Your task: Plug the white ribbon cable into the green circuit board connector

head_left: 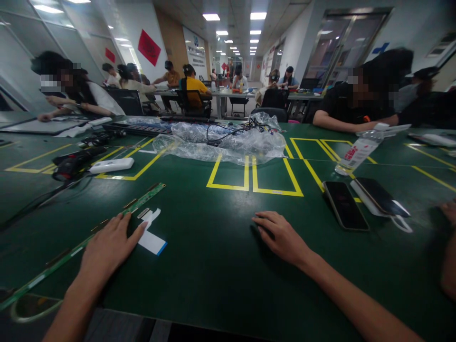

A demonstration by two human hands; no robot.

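My left hand [109, 242] rests with its fingers apart over a long, narrow green circuit board [147, 195] that runs diagonally across the left of the table. Beside its thumb lies a white flat ribbon cable [152, 241] with a blue end, and the thumb tip reaches the cable's edge. A small connector sits at the cable's upper end. On the bare green tabletop, right of the middle, my right hand [280, 235] lies palm down with fingers stretched out and nothing in them. Part of the board is covered by my left hand.
Clear plastic wrap [228, 145] with black cables lies across the middle. Two phones [345, 204] and a water bottle [359, 151] stand at right. A white device [112, 165] and a black cable bundle [73, 164] are at left. Co-workers sit across the table; another person's arm shows at far right.
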